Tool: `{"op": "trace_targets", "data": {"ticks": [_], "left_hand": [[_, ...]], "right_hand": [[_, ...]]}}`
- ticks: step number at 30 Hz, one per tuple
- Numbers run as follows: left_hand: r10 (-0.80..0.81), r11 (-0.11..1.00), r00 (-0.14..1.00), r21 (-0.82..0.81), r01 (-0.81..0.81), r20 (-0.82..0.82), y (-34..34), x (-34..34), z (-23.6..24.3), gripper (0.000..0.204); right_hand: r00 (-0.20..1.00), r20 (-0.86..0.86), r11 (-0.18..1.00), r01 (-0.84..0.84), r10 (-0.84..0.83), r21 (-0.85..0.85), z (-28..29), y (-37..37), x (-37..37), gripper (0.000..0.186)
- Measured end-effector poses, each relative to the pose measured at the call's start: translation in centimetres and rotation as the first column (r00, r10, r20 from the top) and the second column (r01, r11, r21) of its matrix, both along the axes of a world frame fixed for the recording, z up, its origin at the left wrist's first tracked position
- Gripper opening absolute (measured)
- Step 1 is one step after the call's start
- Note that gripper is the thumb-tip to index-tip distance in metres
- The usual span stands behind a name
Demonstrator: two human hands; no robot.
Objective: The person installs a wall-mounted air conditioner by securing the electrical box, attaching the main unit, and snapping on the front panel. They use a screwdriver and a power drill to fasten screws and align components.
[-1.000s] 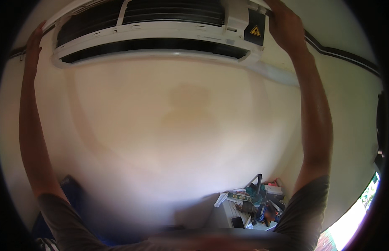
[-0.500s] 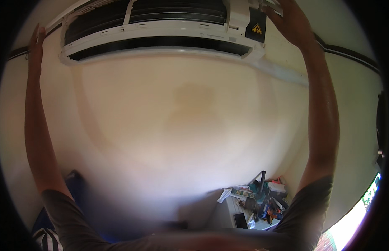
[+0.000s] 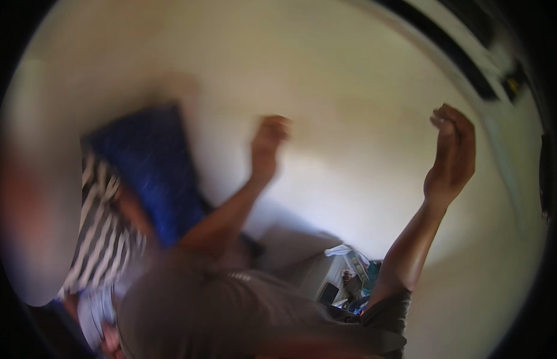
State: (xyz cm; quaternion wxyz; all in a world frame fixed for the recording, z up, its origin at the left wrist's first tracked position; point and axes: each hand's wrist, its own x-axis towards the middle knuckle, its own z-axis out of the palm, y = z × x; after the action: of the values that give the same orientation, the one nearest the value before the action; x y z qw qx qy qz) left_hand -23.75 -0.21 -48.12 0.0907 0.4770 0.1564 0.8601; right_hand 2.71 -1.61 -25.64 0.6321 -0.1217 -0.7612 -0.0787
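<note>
The wall-mounted air conditioner (image 3: 470, 66) sits at the upper right edge of our view, a white casing with a long dark slot running along it, bent into a curve by the lens. It hangs on the pale cream wall (image 3: 326, 78), which fills most of the picture.

Our right hand (image 3: 451, 157) is raised in front of the wall, below and to the left of the unit and clear of it. Its fingers (image 3: 444, 118) are curled loosely inward toward the palm, not closed into a fist, and we see nothing between them; the hand touches neither the casing nor the wall. The forearm comes up from the lower right, out of a dark grey sleeve (image 3: 386, 314).

Our left hand (image 3: 268, 142) is also lifted, nearer the middle of the view and well apart from the unit. It is smeared by motion blur, so its fingers look bent and bunched, but we cannot tell how far they are closed. No object shows in that hand, though the blur leaves it uncertain.

Beside the left forearm lies a blue cushion-like shape (image 3: 153, 179) with black-and-white striped fabric (image 3: 102, 239) just below it, both blurred. Far down between our arms we see a small cluttered worktop (image 3: 350, 275) with white, blue and dark items too small to identify. A soft blurred patch covers the left edge of the view.
</note>
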Motion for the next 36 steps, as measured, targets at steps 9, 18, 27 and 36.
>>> {"op": "trace_targets", "data": {"ticks": [9, 18, 27, 36], "left_hand": [[-0.128, 0.539, 0.950, -0.824, -0.175, -0.285, -5.1, 7.0, -15.8, 0.018], [-0.249, 0.508, 0.831, -0.798, -0.325, -0.497, -19.6, 5.7, -20.4, 0.030], [-0.326, 0.390, 0.668, -0.738, -0.550, -0.669, -30.1, -2.6, -14.1, 0.037], [-0.201, 0.125, 0.766, -0.792, -0.597, -0.610, -39.6, -16.3, -19.1, 0.053]], "right_hand": [[0.665, 0.259, 0.541, -0.259, 0.701, -0.800, -17.6, -2.9, -13.6, 0.035], [0.130, -0.617, -0.583, -0.221, 0.777, -0.781, -25.5, -11.4, -14.9, 0.097], [0.445, -0.232, -0.014, -0.441, 0.865, -0.898, -15.2, -18.9, -15.2, 0.080], [0.514, 0.363, 0.521, -0.203, 0.777, -0.829, -9.9, -20.3, -17.0, 0.061]]}}
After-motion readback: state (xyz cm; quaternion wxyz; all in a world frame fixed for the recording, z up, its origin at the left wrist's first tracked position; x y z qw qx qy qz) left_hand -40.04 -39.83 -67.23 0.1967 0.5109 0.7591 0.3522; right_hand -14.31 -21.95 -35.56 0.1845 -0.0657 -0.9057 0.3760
